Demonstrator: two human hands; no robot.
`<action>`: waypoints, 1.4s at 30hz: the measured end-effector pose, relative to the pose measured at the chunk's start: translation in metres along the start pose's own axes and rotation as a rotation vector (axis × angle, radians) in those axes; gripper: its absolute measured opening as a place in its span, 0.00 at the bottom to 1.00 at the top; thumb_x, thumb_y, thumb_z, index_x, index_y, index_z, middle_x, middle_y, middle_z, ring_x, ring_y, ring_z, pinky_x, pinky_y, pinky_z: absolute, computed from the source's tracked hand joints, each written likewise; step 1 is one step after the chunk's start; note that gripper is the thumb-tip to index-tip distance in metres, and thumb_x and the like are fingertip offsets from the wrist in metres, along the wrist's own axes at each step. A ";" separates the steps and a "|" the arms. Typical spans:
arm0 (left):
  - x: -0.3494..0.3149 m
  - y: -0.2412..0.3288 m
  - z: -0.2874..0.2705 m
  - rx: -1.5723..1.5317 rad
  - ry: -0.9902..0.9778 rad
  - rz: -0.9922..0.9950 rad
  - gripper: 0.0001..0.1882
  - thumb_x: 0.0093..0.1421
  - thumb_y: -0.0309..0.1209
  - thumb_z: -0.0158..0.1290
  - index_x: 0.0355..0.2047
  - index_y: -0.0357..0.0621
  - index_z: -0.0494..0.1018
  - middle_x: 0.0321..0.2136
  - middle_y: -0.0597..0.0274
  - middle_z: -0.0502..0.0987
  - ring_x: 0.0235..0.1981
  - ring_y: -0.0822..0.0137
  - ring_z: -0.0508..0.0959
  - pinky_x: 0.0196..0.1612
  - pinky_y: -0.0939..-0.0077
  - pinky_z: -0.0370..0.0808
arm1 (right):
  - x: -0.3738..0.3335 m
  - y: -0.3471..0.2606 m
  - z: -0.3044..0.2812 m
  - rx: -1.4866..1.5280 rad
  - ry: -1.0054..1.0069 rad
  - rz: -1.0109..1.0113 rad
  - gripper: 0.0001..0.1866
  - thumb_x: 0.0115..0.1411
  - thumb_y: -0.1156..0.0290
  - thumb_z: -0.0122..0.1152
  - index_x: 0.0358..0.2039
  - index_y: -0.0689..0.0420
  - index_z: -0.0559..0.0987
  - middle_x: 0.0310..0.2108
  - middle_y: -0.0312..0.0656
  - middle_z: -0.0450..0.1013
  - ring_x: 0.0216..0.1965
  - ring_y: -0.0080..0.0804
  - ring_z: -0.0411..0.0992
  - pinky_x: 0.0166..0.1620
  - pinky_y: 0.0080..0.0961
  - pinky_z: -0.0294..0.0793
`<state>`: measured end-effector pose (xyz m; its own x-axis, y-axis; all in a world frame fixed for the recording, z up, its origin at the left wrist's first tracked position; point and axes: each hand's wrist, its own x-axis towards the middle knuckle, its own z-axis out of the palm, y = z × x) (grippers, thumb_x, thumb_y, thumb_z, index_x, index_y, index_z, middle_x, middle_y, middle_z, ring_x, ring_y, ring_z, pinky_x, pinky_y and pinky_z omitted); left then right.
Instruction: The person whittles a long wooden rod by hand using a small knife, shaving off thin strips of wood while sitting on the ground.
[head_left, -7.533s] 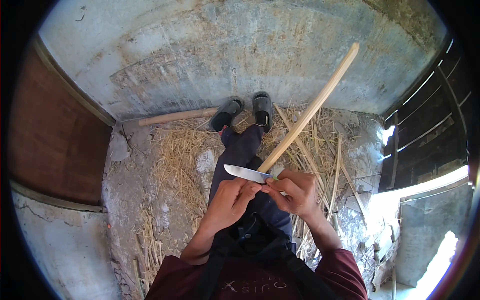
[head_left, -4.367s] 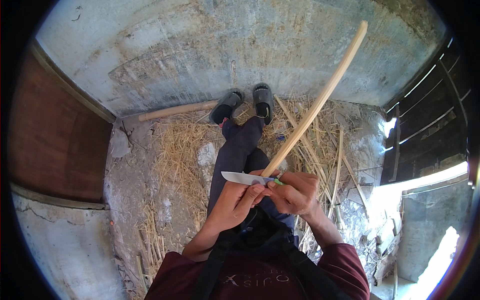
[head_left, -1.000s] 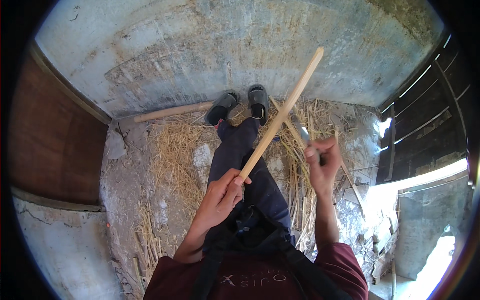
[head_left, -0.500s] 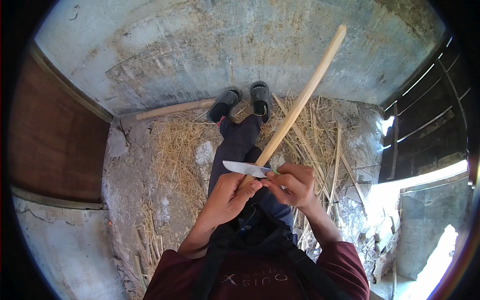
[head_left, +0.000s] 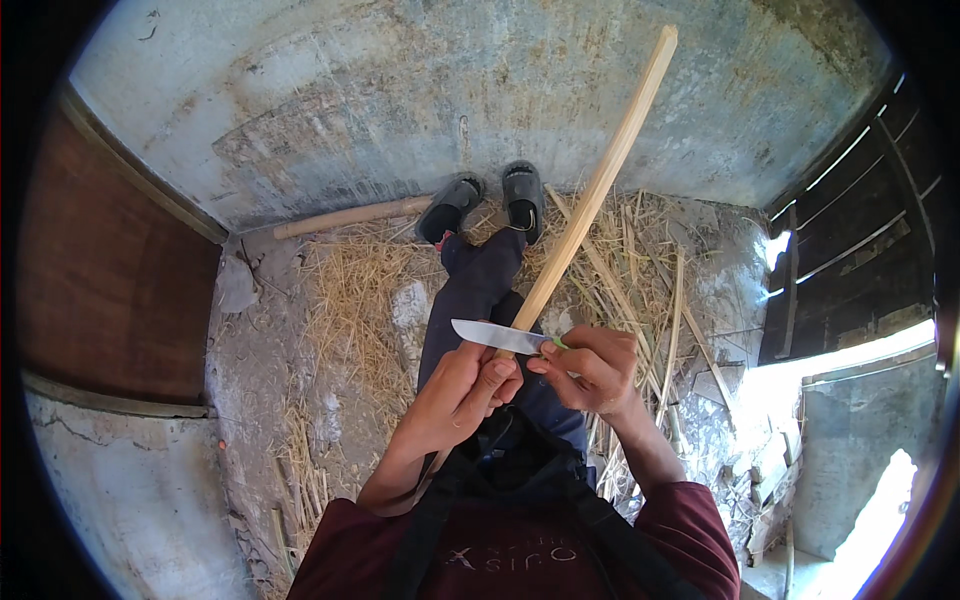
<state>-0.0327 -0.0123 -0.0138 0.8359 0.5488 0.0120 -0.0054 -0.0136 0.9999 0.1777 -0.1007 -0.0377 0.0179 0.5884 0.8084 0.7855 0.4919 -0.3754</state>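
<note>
A long pale wooden stick (head_left: 590, 210) slants up and to the right from my lap toward the wall. My left hand (head_left: 462, 392) is closed around its lower part, with the thumb along the wood. In my right hand (head_left: 592, 370) is a knife (head_left: 495, 335) with a broad shiny blade and a green handle, mostly hidden by the fingers. The blade lies across the stick just above my left hand, its tip pointing left. Whether the edge bites into the wood I cannot tell.
Straw and shavings (head_left: 350, 300) cover the floor around my legs. Loose strips of wood (head_left: 676, 330) lie at the right. A round pole (head_left: 350, 217) rests along the wall (head_left: 400, 110), near my dark shoes (head_left: 522, 200). A brown door panel (head_left: 120, 270) stands at the left.
The stick has shifted slightly, its far end now higher and a little left. The knife has moved slightly right along with my right hand. Both hands keep their hold.
</note>
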 end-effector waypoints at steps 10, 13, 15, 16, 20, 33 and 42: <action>0.000 0.007 0.002 0.189 0.089 0.051 0.15 0.80 0.33 0.46 0.44 0.32 0.76 0.22 0.60 0.77 0.22 0.70 0.76 0.28 0.73 0.72 | 0.005 -0.008 -0.003 -0.035 -0.023 -0.028 0.16 0.50 0.67 0.85 0.32 0.53 0.83 0.20 0.37 0.74 0.15 0.28 0.72 0.18 0.24 0.65; 0.000 0.011 0.004 0.231 0.126 0.089 0.15 0.80 0.33 0.47 0.42 0.32 0.77 0.22 0.58 0.78 0.22 0.66 0.78 0.28 0.71 0.72 | 0.009 -0.009 -0.005 -0.042 0.001 -0.029 0.16 0.50 0.67 0.85 0.32 0.53 0.82 0.20 0.37 0.74 0.15 0.28 0.72 0.18 0.24 0.65; 0.000 0.013 0.005 0.246 0.146 0.104 0.16 0.79 0.32 0.47 0.41 0.32 0.78 0.22 0.57 0.79 0.22 0.65 0.79 0.28 0.70 0.73 | 0.011 -0.009 -0.006 -0.031 0.006 -0.026 0.16 0.50 0.67 0.86 0.31 0.53 0.82 0.20 0.37 0.74 0.15 0.28 0.72 0.17 0.24 0.65; 0.000 0.013 0.005 0.256 0.146 0.115 0.16 0.79 0.32 0.48 0.40 0.32 0.78 0.22 0.57 0.79 0.22 0.64 0.79 0.28 0.69 0.73 | 0.011 -0.010 -0.005 -0.036 0.004 -0.026 0.16 0.50 0.67 0.86 0.31 0.53 0.82 0.20 0.36 0.73 0.15 0.28 0.71 0.17 0.24 0.65; -0.001 0.007 0.006 0.288 0.168 0.155 0.15 0.79 0.31 0.49 0.39 0.32 0.78 0.22 0.57 0.79 0.21 0.64 0.78 0.27 0.69 0.72 | 0.010 -0.012 -0.005 -0.047 -0.008 -0.032 0.16 0.50 0.67 0.85 0.31 0.53 0.82 0.20 0.36 0.73 0.15 0.28 0.71 0.17 0.25 0.64; 0.002 0.016 0.018 0.360 0.365 0.256 0.19 0.76 0.32 0.53 0.27 0.33 0.77 0.14 0.62 0.73 0.15 0.73 0.71 0.20 0.74 0.63 | 0.013 -0.015 -0.007 -0.045 0.023 -0.034 0.14 0.50 0.67 0.84 0.33 0.53 0.85 0.21 0.33 0.74 0.15 0.29 0.71 0.17 0.27 0.64; 0.000 0.010 0.014 0.360 0.356 0.222 0.14 0.74 0.33 0.58 0.37 0.33 0.83 0.18 0.58 0.76 0.15 0.71 0.71 0.21 0.70 0.64 | 0.014 -0.016 -0.007 -0.099 0.047 -0.046 0.15 0.50 0.67 0.84 0.35 0.52 0.85 0.21 0.33 0.74 0.15 0.28 0.71 0.17 0.26 0.65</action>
<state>-0.0246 -0.0242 -0.0037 0.5983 0.7481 0.2870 0.0799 -0.4122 0.9076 0.1698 -0.1050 -0.0167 0.0080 0.5350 0.8448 0.8435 0.4501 -0.2930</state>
